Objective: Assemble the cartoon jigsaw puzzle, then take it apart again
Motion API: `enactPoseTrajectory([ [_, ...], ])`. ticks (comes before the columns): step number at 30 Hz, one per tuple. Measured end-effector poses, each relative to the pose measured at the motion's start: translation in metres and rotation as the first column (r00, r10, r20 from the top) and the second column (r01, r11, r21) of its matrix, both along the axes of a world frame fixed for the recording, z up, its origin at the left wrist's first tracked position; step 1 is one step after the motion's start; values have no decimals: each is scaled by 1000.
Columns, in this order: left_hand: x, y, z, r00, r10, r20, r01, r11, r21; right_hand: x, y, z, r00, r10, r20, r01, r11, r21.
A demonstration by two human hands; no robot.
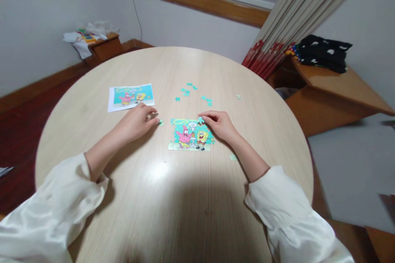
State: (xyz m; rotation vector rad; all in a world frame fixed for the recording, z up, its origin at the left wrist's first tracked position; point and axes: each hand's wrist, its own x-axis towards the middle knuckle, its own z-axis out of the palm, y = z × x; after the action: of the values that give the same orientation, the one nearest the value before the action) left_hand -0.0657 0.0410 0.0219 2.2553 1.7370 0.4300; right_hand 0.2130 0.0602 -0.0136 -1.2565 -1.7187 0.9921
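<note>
A partly joined jigsaw puzzle (186,136) lies flat in the middle of the table, showing a pink starfish, a pale squid figure and a yellow sponge figure. At its upper right edge, my right hand (218,124) pinches a turquoise puzzle piece (200,120) between thumb and fingers. My left hand (138,121) rests left of the puzzle, thumb and fingers apart. A small loose green piece (161,122) lies right by its thumb tip; whether they touch I cannot tell. The printed reference picture (132,96) lies just beyond that hand.
Several loose turquoise pieces (185,91) are scattered behind the puzzle. One pale piece (238,97) sits farther right, and a light green piece (233,157) is near my right forearm. The round wooden table (185,197) stands before a window, with a curtain (296,12) at right.
</note>
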Motion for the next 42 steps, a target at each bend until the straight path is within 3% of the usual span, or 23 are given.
enactPoseTrajectory([
  [9, 3, 2, -12, 991, -35, 128, 47, 994, -94, 0, 1, -1, 1000, 3, -2, -3, 1000, 3],
  [14, 6, 2, -10, 983, -26, 184, 50, 990, -130, -1, 1, -1, 1000, 1, -5, -1, 1000, 2],
  [26, 15, -7, -7, 892, -97, 442, 194, 964, -181, 0, 1, -1, 1000, 1, 3, -1, 1000, 2],
  [33, 16, -6, -12, 945, -126, 300, 160, 983, -94, 1, 2, 0, 1000, 5, -8, -5, 1000, -4],
  [42, 14, -5, -15, 954, -141, 263, 171, 981, -93, 13, 8, 4, 970, -39, -238, 9, 992, -124],
])
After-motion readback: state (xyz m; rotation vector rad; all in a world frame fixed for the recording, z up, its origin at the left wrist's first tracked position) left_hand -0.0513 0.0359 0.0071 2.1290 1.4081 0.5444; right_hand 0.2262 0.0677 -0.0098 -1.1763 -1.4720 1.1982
